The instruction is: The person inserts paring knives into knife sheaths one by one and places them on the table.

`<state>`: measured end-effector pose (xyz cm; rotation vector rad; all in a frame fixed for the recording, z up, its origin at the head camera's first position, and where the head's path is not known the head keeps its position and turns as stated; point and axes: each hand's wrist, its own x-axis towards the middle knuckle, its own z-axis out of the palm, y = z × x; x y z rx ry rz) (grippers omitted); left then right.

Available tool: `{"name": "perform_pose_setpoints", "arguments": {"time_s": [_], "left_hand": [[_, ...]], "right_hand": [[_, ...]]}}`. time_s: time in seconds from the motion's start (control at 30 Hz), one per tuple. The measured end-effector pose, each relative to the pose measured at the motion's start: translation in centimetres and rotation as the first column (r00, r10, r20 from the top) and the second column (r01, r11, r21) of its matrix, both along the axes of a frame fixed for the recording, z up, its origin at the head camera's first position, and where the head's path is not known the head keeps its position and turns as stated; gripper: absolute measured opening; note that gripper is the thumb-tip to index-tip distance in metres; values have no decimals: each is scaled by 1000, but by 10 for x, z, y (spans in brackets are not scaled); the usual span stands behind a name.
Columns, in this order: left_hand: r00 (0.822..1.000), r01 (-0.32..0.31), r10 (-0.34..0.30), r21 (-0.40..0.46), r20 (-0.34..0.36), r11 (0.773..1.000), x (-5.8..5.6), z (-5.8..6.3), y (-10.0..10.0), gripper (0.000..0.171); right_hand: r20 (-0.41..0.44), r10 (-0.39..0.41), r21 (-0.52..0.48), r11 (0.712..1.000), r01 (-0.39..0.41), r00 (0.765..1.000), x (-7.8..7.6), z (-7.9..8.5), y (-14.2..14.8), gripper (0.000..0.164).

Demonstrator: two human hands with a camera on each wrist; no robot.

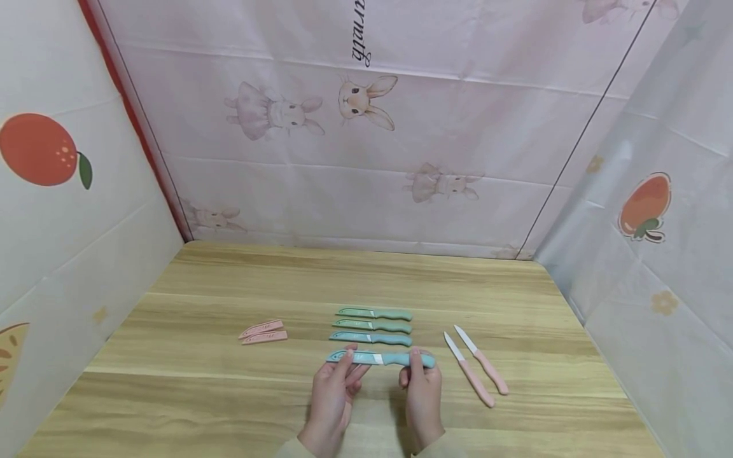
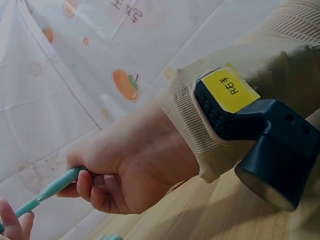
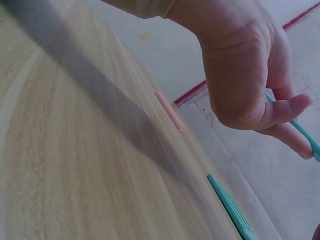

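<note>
A blue paring knife in its blue sheath (image 1: 371, 359) is held level between both hands, above the front of the table. My left hand (image 1: 332, 395) pinches the sheath, thumb on top and fingers beneath. At the other end, my right hand (image 1: 425, 397) pinches the handle (image 1: 399, 359) between thumb and curled fingers. The left wrist view shows the right hand (image 2: 127, 165) on the turquoise-looking handle (image 2: 60, 183). In the right wrist view, the left hand (image 3: 242, 75) has its fingers about the sheath (image 3: 304, 134). Blade hidden inside the sheath.
Just beyond lie a sheathed blue knife (image 1: 371, 338) and two sheathed green knives (image 1: 392, 327), (image 1: 392, 315) in a row. Two pink sheaths (image 1: 266, 337) lie on the left. On the right, two bare-bladed pink knives (image 1: 476, 383), (image 1: 491, 372) rest on the wooden table (image 1: 172, 394). Printed cloths surround it.
</note>
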<state>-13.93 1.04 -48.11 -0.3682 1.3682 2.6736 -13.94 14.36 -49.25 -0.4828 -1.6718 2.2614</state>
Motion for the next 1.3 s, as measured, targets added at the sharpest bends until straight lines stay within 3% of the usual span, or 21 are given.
{"name": "perform_pose_setpoints", "arguments": {"time_s": [0.3,0.47,0.6,0.7,0.77,0.9,1.0,1.07,1.2,1.3], "left_hand": [[1000,16,-16,1,12,1000,0,-2,2,43],[998,52,-53,-22,-22,998,-2,1,2,44],[989,123,-124,-21,-78,992,-5,8,-1,44],[982,142,-147,-52,-122,989,-9,13,-5,43],[983,99,-114,-106,-145,989,-12,13,-9,40],[985,-85,54,-191,-162,978,-18,10,-12,31],[972,-200,167,-206,-166,958,-21,8,-13,26],[961,-248,210,-220,-181,943,-24,9,-13,25],[954,-275,221,-296,-204,915,-27,8,-17,26],[970,-190,96,-446,-224,875,-29,5,-24,33]], "right_hand": [[-11,8,-5,1000,-8,1000,0,-3,-1,21],[-11,69,-31,997,-70,998,-4,-1,7,22],[-47,131,-143,980,-137,990,-7,4,17,21],[-102,140,-224,961,-159,985,-8,6,24,15],[-123,112,-239,961,-139,986,-10,5,28,14],[-144,31,-174,983,-56,989,-14,-1,35,28],[-164,-16,-134,991,-6,986,-17,-4,37,29],[-174,-50,-137,990,26,984,-18,-3,35,23],[-142,-113,-182,979,87,983,-17,4,31,15],[-79,-102,-118,989,93,992,-18,5,33,20]]}}
